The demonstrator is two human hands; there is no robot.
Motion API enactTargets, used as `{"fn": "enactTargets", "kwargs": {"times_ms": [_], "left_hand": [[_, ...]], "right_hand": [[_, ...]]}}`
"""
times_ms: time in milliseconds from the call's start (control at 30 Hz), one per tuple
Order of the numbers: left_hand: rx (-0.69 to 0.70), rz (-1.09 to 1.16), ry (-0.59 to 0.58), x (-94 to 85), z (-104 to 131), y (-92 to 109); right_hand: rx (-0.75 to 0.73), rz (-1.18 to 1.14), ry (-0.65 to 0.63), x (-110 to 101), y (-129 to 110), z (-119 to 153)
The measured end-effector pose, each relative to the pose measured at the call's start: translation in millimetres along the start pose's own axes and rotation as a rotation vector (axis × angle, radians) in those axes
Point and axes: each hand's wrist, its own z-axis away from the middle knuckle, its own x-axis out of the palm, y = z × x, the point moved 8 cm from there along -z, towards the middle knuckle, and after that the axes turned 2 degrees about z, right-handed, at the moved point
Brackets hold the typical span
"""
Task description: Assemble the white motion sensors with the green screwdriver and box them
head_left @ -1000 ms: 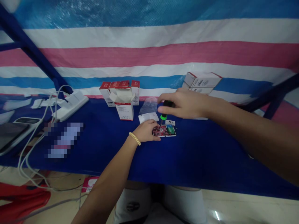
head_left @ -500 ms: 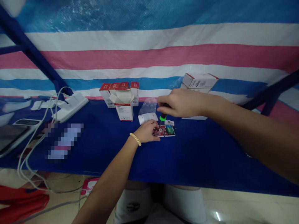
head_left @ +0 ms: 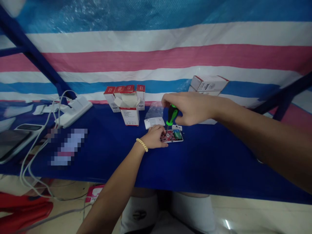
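My left hand [head_left: 155,137], a yellow coiled band at its wrist, grips the left end of a red circuit board [head_left: 172,136] in a white housing that lies flat on the blue table. A green part sits at the board's right end. My right hand [head_left: 186,107] has its fingers at the top of a black and green screwdriver [head_left: 172,114]. The handle shows between thumb and fingers, and the shaft points down at the board beside my left fingertips. The exact tip is too small to see. A white cover [head_left: 154,122] lies behind the board, next to a small white part [head_left: 177,127].
An opened box [head_left: 130,115] stands before several red and white boxes [head_left: 110,97]. A clear plastic bag [head_left: 154,110] lies beside them. More boxes [head_left: 211,83] are stacked behind my right hand. At left are a power strip [head_left: 74,112], white cables [head_left: 28,156] and a blurred-out flat object [head_left: 70,146].
My right hand has loosened and turned about the screwdriver, so more of its handle shows. My left hand and the board stay nearly in place.
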Motion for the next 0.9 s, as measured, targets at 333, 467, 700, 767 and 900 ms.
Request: {"fn": "enactTargets", "kwargs": {"times_ms": [333, 467, 700, 767, 900], "left_hand": [[-0.058, -0.055, 0.027, 0.7, -3, 2], [-0.090, -0.061, 0.071, -0.3, -4, 3], [-0.128, -0.115, 0.072, 0.4, -5, 6], [-0.132, -0.122, 0.075, 0.1, -4, 6], [-0.127, -0.075, 0.084, 1.0, -4, 4]], "right_hand": [[-0.049, -0.097, 0.044, -1, 5, 0], [-0.056, -0.206, 0.105, -4, 9, 8], [0.087, -0.424, 0.378, -2, 41, 29], [0.143, -0.545, 0.494, 0, 58, 41], [0.302, -0.758, 0.791, 11, 89, 84]]}}
